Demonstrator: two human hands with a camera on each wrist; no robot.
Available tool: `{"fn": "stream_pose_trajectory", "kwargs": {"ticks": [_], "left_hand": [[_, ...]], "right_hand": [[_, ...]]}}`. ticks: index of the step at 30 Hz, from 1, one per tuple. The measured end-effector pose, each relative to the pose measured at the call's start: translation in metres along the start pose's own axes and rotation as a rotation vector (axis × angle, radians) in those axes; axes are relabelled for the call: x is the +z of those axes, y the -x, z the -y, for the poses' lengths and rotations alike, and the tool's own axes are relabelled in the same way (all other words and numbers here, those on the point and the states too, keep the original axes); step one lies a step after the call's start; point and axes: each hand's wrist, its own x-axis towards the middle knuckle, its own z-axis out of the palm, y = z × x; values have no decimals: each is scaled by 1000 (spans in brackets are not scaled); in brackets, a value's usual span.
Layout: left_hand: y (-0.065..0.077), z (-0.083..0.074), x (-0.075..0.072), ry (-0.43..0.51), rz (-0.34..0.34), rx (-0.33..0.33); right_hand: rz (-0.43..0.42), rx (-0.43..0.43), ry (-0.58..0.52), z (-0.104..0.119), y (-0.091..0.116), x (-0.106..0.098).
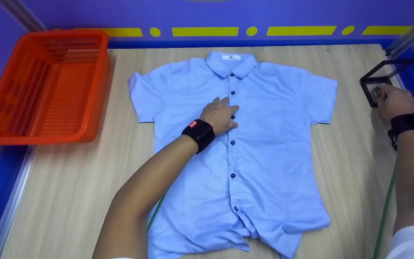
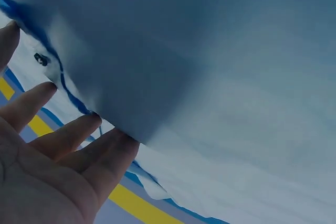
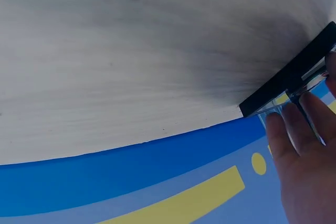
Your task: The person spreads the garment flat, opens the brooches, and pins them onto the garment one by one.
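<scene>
A light blue short-sleeved button-up shirt (image 1: 271, 151) lies front up on the wooden table, collar away from me, its lower hem rumpled. My left hand (image 1: 218, 116) rests on its chest with fingers spread, touching the button strip near a dark button (image 1: 233, 117). In the left wrist view, the fingertips of the left hand (image 2: 68, 156) press on the cloth. At the far right, my right hand (image 1: 397, 102) holds a small shiny object (image 1: 379, 92) with orange and dark parts, beside a black open-frame stand (image 1: 368, 90); I cannot tell the object's kind.
An orange plastic basket (image 1: 101, 82) stands at the left, its slotted inside showing. Behind the table (image 1: 350, 172) rises a purple-blue wall (image 1: 199, 18) with yellow marks. Green cords (image 1: 385, 212) run from both wristbands.
</scene>
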Motion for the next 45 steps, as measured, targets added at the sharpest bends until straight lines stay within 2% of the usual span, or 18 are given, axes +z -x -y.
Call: {"fn": "stream_pose_trajectory", "kwargs": {"ticks": [5, 10, 16, 23, 27, 31, 36, 40, 45], "left_hand": [[-2, -1, 3, 5, 21, 7], [-3, 0, 2, 22, 6, -17], [-4, 3, 0, 10, 17, -46], [-3, 2, -3, 18, 24, -38], [-3, 3, -2, 17, 30, -46], [-3, 4, 0, 22, 26, -48], [-3, 6, 3, 4, 19, -54], [-5, 7, 4, -6, 25, -57], [-6, 5, 4, -13, 32, -44]], "right_hand": [[-46, -3, 10, -3, 3, 7], [-112, -59, 50, -1, -1, 7], [-149, -83, -2, 4, -8, 7], [-147, -48, -49, -1, -5, 7], [-193, -31, -81, 0, -5, 6], [-256, 37, -75, 5, -4, 4], [-250, 93, -53, 13, -1, -3], [-240, 69, -43, 15, -1, -7], [-244, -19, -68, 21, 4, -16]]}}
